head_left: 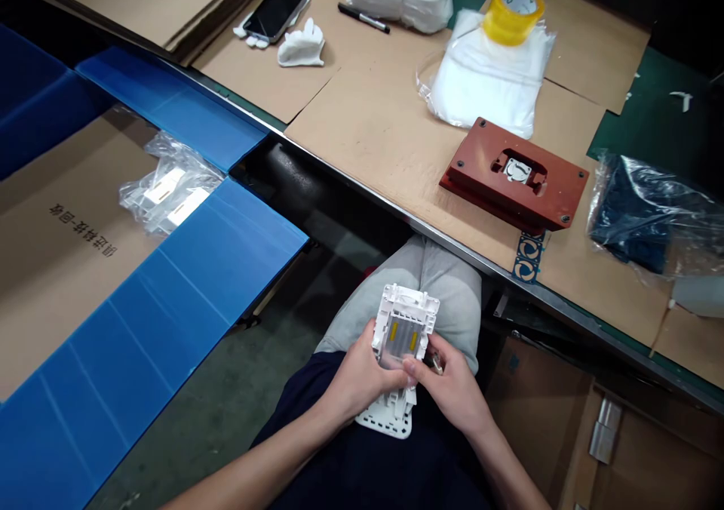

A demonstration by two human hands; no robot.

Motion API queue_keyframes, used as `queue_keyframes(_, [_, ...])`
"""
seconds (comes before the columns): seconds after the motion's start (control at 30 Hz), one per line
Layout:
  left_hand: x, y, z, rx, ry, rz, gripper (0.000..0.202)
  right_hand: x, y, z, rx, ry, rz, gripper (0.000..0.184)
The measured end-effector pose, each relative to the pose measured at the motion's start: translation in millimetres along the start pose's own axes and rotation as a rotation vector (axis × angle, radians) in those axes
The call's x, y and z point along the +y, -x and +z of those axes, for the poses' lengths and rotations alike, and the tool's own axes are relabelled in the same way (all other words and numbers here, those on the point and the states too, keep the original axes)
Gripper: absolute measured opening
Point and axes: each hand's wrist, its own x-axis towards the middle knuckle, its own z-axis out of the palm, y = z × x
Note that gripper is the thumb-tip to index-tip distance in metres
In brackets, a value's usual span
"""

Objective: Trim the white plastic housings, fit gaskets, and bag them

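A white plastic part (403, 327) with two small yellow patches is held over my lap, below the table edge. My left hand (362, 378) grips it from the left side, fingers closed around it. From the right, my right hand (452, 385) pinches its lower edge with thumb and fingers. A second white perforated piece (388, 419) lies under the hands on my lap.
On the cardboard-covered table (373, 133) stand a red metal fixture (514, 174), bagged white material (489, 80) with a yellow tape roll (513, 13), a phone (274, 10), a white glove (302, 44) and a marker (363, 18). A blue-flapped box (186, 268) at left holds bagged white parts (167, 189). A dark bag (650, 212) lies at right.
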Motion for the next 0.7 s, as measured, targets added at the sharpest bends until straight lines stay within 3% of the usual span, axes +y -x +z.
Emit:
queue_keyframes(0.17, [19,-7,-5.5,-0.111,0.194,-0.071,0.070,-16,-8,-2,0.047,-0.054,-0.043,0.044])
queue_keyframes(0.27, [35,-16,-6.6,-0.112,0.329,-0.049,0.060,-34,-10,-18,-0.062,0.002,-0.124,0.041])
queue_keyframes(0.33, [48,-22,-5.9,-0.108,0.317,0.011,0.057,-45,-11,-43,-0.038,0.139,-0.222,0.033])
queue_keyframes(0.37, [55,-25,-5.2,-0.106,0.292,0.044,0.056,-48,-13,-59,0.059,0.226,-0.286,0.030])
queue_keyframes(0.47, [74,-32,-2.1,-0.099,0.220,0.136,0.052,-49,-23,-120,0.632,0.523,-0.496,0.024])
queue_keyframes(0.5, [79,-33,-1.0,-0.093,0.201,0.166,0.051,-48,-29,-141,0.737,0.664,-0.571,0.024])
queue_keyframes(0.6, [92,-35,1.3,-0.070,0.121,0.264,0.046,-43,-44,-189,0.709,0.907,-0.625,0.031])
queue_keyframes(0.7, [98,-35,1.0,-0.060,0.062,0.429,0.035,-39,-55,-210,0.598,0.960,-0.602,0.033])
